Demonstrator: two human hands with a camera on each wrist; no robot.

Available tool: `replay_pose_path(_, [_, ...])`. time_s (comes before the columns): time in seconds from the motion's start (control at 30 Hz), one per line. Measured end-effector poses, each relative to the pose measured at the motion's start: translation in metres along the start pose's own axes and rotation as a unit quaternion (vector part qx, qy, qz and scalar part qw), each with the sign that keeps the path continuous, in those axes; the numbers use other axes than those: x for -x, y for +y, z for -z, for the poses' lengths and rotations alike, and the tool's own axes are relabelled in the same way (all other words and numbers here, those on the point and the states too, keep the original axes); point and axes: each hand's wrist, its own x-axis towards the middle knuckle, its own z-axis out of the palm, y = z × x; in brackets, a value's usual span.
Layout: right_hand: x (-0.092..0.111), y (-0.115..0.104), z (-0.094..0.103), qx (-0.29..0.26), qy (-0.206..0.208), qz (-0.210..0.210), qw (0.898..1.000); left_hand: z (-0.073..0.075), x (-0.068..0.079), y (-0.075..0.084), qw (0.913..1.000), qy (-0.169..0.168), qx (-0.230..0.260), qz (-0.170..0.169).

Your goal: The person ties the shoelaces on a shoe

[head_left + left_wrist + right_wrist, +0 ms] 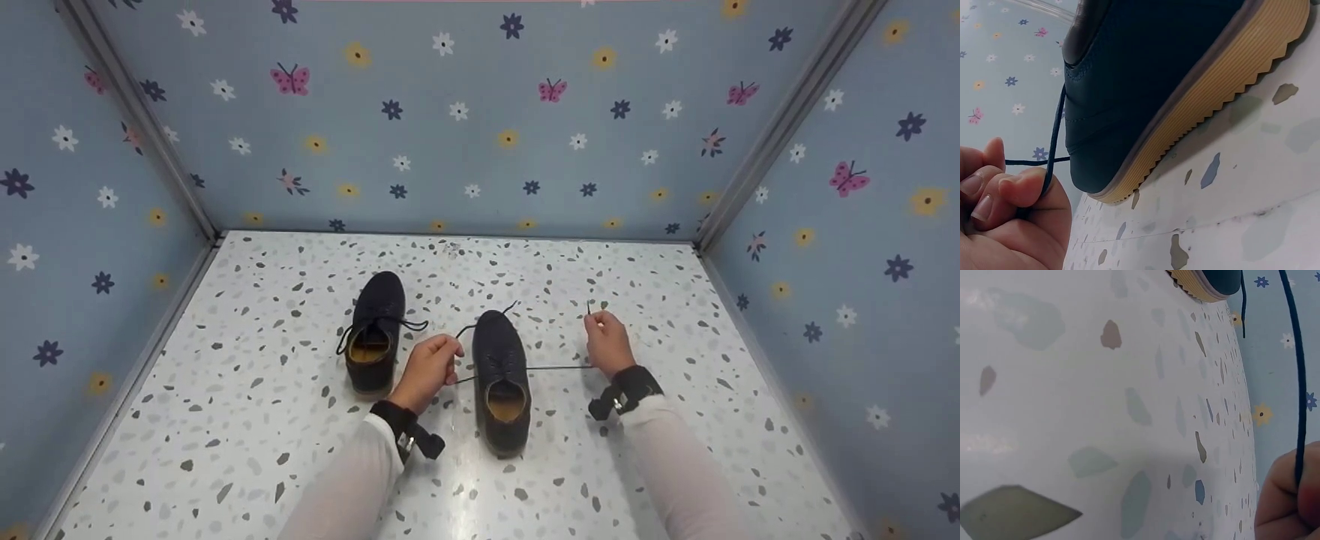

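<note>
A dark navy lace-up shoe (491, 345) stands on the speckled surface, toe pointing away, between the two hands. My left hand (431, 364), on its left side, pinches a dark shoelace (1055, 132) with curled fingers; the lace runs from the shoe's upper into the fingers. Out to the right, my right hand (609, 345) grips the other lace (1300, 377), which stretches taut and level from the shoe. A short lace end sticks up above the right fingers. The shoe's ridged tan sole (1207, 101) shows in the left wrist view.
The matching shoe (379, 300) stands left of the left hand, its laces lying in loops to both sides. Light blue panels (480, 150) with flowers and butterflies enclose the white speckled surface (262, 337) at the back and both sides.
</note>
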Motion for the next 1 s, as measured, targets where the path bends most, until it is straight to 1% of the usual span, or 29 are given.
replay_pose_path(0.1, [0.001,0.001,-0.001,0.021,-0.006,-0.013,1.0,0.0,0.0,-0.002,1.0,0.001,0.001,0.003])
replay_pose_path(0.3, [0.002,0.0,-0.002,0.035,-0.022,-0.032,0.999,-0.001,-0.001,-0.003,1.0,0.001,-0.001,0.004])
replay_pose_path(0.43, [0.001,-0.001,-0.002,0.044,-0.034,-0.04,0.998,0.0,-0.002,-0.004,0.9998,-0.002,0.011,0.016])
replay_pose_path(0.57, [0.001,-0.003,-0.002,0.028,-0.052,-0.051,0.997,0.002,-0.002,-0.003,0.9992,-0.001,0.029,0.026])
replay_pose_path(0.7, [0.002,-0.008,-0.002,-0.011,-0.079,-0.073,0.994,0.003,-0.002,-0.001,0.9986,0.007,0.042,0.032])
replay_pose_path(0.8, [0.002,-0.011,-0.001,-0.029,-0.09,-0.083,0.992,0.003,-0.001,0.0,0.9978,0.018,0.054,0.033])
replay_pose_path(0.9, [0.002,-0.014,-0.001,-0.03,-0.093,-0.086,0.991,0.003,0.0,0.001,0.997,0.032,0.063,0.032])
replay_pose_path(1.0, [0.001,-0.016,-0.001,-0.029,-0.094,-0.089,0.991,0.003,0.0,-0.001,0.9969,0.044,0.056,0.033])
